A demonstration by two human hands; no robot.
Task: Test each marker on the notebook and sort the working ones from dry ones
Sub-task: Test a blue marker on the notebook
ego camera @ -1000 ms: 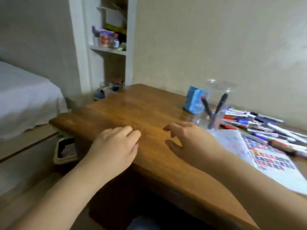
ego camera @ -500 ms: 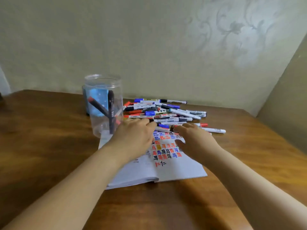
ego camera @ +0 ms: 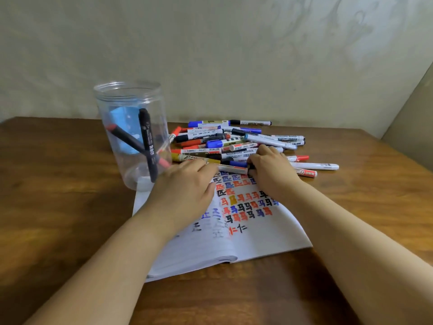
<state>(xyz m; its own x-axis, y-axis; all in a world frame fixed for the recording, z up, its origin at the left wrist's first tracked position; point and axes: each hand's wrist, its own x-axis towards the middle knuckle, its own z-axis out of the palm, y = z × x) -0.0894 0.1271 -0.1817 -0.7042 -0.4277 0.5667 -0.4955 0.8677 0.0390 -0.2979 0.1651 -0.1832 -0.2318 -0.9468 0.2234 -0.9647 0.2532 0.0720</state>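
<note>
An open notebook [ego camera: 257, 238] with rows of coloured test marks lies on the wooden table [ego camera: 65, 207]. Behind it sprawls a pile of markers [ego camera: 236, 138] in red, blue, black and white. One white-bodied marker [ego camera: 232, 169] lies across the notebook's far edge between my hands. My left hand [ego camera: 185, 186] holds its left end under the fingers. My right hand [ego camera: 269, 170] pinches its dark right end. A clear plastic jar [ego camera: 121, 99] stands to the left, with a black marker [ego camera: 147, 144] and a red-tipped dark marker [ego camera: 124, 136] inside.
A blue object [ego camera: 121, 116] shows through the jar from behind it. A pale wall runs close behind the pile, and a side wall [ego camera: 412, 113] closes the right corner. Bare wood stretches left of the jar and in front of the notebook.
The view swung right from the desk's left end to the notebook. Both hands moved forward from the bare wood to the marker pile and took hold of one white marker.
</note>
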